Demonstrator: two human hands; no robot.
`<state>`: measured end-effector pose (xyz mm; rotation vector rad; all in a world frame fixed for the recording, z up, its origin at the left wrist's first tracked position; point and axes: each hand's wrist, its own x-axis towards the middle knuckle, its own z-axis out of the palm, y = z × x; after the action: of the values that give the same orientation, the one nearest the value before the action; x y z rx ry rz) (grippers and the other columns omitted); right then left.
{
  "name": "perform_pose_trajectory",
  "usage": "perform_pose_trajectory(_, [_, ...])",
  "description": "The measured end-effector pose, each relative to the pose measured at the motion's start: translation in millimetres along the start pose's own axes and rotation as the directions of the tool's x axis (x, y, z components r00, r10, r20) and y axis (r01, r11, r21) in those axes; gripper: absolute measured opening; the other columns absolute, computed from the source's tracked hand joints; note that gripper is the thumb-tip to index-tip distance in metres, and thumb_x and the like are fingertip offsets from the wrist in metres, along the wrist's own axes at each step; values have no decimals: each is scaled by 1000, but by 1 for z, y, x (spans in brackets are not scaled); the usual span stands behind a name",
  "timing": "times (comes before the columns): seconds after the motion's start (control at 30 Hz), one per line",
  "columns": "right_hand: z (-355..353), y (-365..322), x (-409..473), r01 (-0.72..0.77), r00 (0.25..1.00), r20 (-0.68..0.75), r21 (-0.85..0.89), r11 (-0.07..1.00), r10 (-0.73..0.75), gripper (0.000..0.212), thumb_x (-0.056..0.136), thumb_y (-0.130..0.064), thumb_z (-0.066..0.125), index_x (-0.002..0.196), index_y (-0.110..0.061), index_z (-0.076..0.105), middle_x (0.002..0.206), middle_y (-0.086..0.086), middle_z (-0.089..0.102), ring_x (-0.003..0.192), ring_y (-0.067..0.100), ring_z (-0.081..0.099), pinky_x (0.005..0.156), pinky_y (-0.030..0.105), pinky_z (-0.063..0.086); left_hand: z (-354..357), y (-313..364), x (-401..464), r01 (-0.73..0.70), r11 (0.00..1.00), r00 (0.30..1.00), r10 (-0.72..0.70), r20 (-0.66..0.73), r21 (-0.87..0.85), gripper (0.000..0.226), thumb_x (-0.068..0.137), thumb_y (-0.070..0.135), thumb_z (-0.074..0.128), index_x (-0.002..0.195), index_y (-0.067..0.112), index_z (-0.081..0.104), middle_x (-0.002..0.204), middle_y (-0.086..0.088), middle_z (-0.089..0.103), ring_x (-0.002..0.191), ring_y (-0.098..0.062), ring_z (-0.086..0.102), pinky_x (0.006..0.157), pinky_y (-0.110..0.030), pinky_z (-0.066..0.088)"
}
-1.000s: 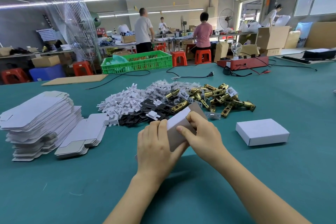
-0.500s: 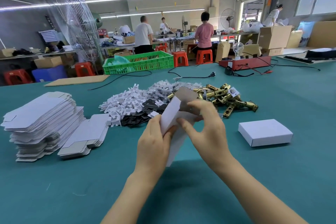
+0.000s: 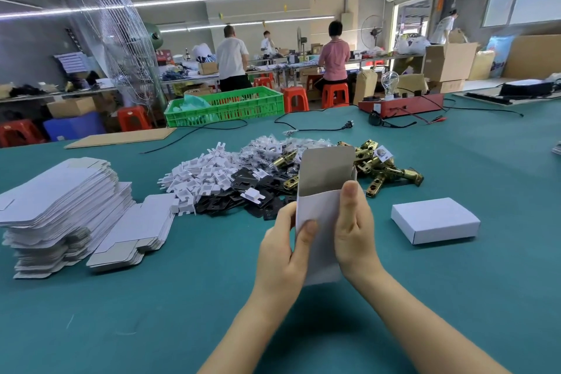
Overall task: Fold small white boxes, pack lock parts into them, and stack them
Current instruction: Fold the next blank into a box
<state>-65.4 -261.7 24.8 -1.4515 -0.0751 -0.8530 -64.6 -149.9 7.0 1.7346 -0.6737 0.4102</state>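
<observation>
I hold a small white box (image 3: 322, 215) upright above the green table (image 3: 455, 297), its top flap open and its grey inside showing. My left hand (image 3: 283, 249) grips its left side, thumb on the front. My right hand (image 3: 353, 229) grips its right side, thumb on the front too. Behind the box lie heaps of white plastic parts (image 3: 200, 174), black plates (image 3: 239, 194) and brass latches (image 3: 382, 170). A folded, closed white box (image 3: 435, 220) sits to the right. Stacks of flat white box blanks (image 3: 60, 209) stand at the left.
A green crate (image 3: 226, 106), a cardboard sheet (image 3: 121, 136), black cables (image 3: 312, 127) and a red device (image 3: 400, 105) with a bulb line the table's far edge. A large fan (image 3: 112, 39) stands at the back left. Several people work at benches beyond.
The flat blank has been opened up into an upright box in my hands, and both hands have shifted to its sides with it raised a little.
</observation>
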Motion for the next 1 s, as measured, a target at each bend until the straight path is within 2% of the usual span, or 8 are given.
perform_pose_trajectory(0.13, [2, 1, -1, 60, 998, 14, -54, 997, -59, 79, 78, -85, 26, 77, -8, 41, 70, 8, 43, 62, 7, 40, 58, 18, 36, 1, -5, 0, 52, 996, 999, -52, 8, -76, 20, 93, 36, 46, 112, 33, 55, 95, 31, 66, 84, 8, 61, 71, -9, 43])
perform_pose_trajectory(0.27, [4, 5, -1, 37, 999, 13, -47, 998, -36, 75, 77, -86, 27, 75, -12, 38, 69, -5, 39, 61, 5, 36, 58, 18, 36, 2, -5, -2, 35, 995, 999, -37, -20, -98, 22, 96, 31, 45, 113, 32, 58, 102, 25, 68, 93, 6, 63, 77, -11, 45])
perform_pose_trajectory(0.4, [6, 4, -3, 0, 998, 55, 9, 1000, -1, 97, 75, -87, 28, 90, 7, 44, 90, 30, 50, 78, 36, 48, 74, 38, 46, 12, -10, -7, 61, 986, 994, -74, -80, -157, 38, 96, 36, 39, 127, 23, 57, 117, 17, 68, 111, -1, 62, 92, -21, 48])
perform_pose_trajectory(0.57, [10, 5, -6, -46, 993, 112, 70, 996, 38, 79, 84, -70, 27, 98, 5, 48, 97, 27, 55, 86, 38, 50, 73, 25, 48, 18, -11, -6, 56, 968, 984, -95, -149, -244, 49, 98, 35, 30, 140, 15, 47, 135, 4, 59, 128, -7, 53, 105, -21, 42])
perform_pose_trajectory(0.63, [10, 5, -5, -75, 989, 136, 71, 995, 65, 63, 86, -65, 27, 105, -12, 56, 102, 9, 64, 95, 26, 60, 74, 25, 50, 16, -11, -3, 50, 964, 982, -95, -163, -262, 49, 99, 35, 30, 146, 25, 38, 142, 9, 54, 130, -3, 50, 104, -16, 40])
perform_pose_trajectory(0.7, [9, 4, -4, -120, 981, 160, 78, 990, 106, 45, 91, -58, 24, 110, -34, 57, 103, -22, 68, 101, -5, 62, 78, 7, 45, 16, -10, -2, 24, 971, 986, -61, -153, -237, 48, 99, 31, 31, 146, 41, 25, 146, 28, 43, 133, 5, 43, 104, -11, 36])
perform_pose_trajectory(0.87, [6, 0, 1, -247, 954, 190, 64, 967, 231, 37, 87, -59, 21, 111, -47, 47, 101, -46, 57, 95, -31, 48, 76, -7, 34, 15, -12, -1, -23, 984, 990, -1, -141, -174, 52, 98, 23, 33, 141, 47, 17, 138, 54, 26, 135, 18, 27, 105, -3, 26])
perform_pose_trajectory(1.0, [5, 0, 2, -357, 917, 202, 31, 933, 344, 77, 74, -77, 18, 140, -41, 36, 123, -40, 38, 104, -32, 38, 81, -10, 24, 13, -12, 0, -3, 973, 990, -30, -139, -230, 52, 97, 24, 34, 141, 47, 20, 136, 53, 32, 133, 16, 33, 105, -6, 29])
